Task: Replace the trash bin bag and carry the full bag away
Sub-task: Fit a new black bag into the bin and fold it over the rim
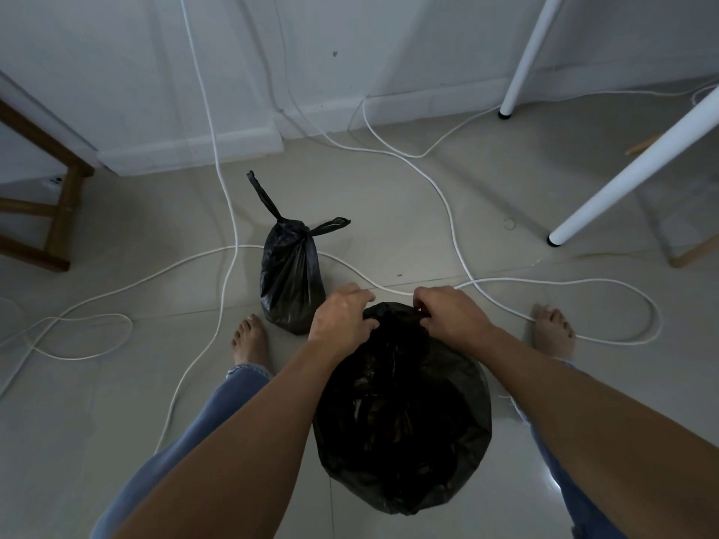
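Note:
A large black bag (404, 429) sits on the floor between my legs; whether a bin is under it I cannot tell. My left hand (342, 317) grips the bag's far edge on the left. My right hand (451, 311) pinches the same edge on the right, fingers curled into the plastic. Just beyond the left hand stands a smaller black bag (291, 278), tied shut at the top with two loose ends sticking out, upright on the tiles.
White cables (229, 212) loop across the tiled floor around the bags and my bare feet (251, 340). Two white table legs (622, 184) slant in at the right. A wooden stool frame (58, 212) stands at the left. The white wall and skirting lie behind.

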